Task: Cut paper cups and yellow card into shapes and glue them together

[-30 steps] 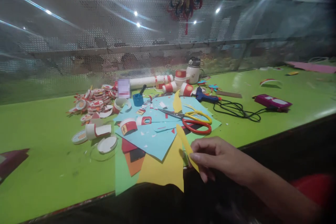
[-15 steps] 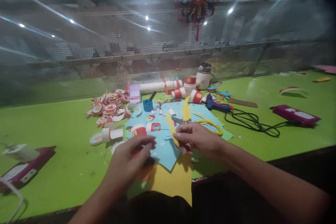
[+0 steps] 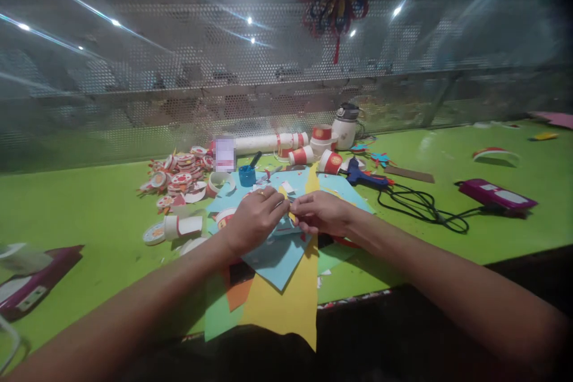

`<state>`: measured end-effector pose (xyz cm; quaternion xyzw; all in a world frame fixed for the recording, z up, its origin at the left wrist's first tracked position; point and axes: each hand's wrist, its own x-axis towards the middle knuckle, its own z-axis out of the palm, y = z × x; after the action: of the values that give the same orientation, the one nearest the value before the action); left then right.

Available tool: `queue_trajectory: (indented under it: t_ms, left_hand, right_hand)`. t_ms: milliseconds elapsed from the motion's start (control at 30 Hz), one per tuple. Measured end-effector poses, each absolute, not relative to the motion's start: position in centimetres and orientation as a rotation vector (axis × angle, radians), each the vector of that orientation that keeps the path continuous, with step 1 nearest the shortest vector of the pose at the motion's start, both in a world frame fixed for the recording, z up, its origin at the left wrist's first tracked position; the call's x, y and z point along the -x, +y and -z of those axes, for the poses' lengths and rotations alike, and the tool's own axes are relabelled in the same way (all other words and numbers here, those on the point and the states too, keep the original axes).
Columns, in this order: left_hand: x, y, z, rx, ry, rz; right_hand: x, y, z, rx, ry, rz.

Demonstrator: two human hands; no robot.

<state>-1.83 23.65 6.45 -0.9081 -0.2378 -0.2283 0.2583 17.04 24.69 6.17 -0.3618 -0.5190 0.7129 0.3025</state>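
Observation:
My left hand (image 3: pixel 256 216) and my right hand (image 3: pixel 321 213) meet over a pile of coloured paper sheets (image 3: pixel 277 256) on the green table (image 3: pixel 89 221). Both pinch a small yellow paper strip (image 3: pixel 287 210) between their fingertips, and most of the strip is hidden by the fingers. A ring shows on my left hand. The sheets under my hands are light blue, yellow, green and orange. A large yellow sheet (image 3: pixel 290 304) hangs over the table's near edge.
Red-and-white paper cups and round lids (image 3: pixel 179 176) lie at the left. A blue pot (image 3: pixel 247 175), a white tube (image 3: pixel 264 143), a white bottle (image 3: pixel 347 125), a blue glue gun (image 3: pixel 362 176) with black cord, and a purple box (image 3: pixel 495 194) are nearby. Perforated screen behind.
My left hand has come forward from the paper pile to meet my right hand, and both now pinch the yellow strip. The scissors are hidden under my hands.

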Motion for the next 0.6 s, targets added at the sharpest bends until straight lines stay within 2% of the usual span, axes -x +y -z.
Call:
queue_trajectory:
  t_ms: [133, 267, 600]
  left_hand:
    - [2.5, 24.0, -5.4, 2.555, -0.565, 0.743]
    - [2.9, 24.7, -4.8, 2.573, -0.481, 0.699]
    - [2.9, 25.9, -2.9, 2.603, -0.552, 0.598]
  right_hand:
    - [-16.8, 24.5, -5.9, 0.967, -1.372, -1.957]
    - [-17.3, 24.1, -5.4, 1.011, -1.410, -1.978]
    - [-19.6, 23.3, -6.0, 1.109, -1.632, -1.792]
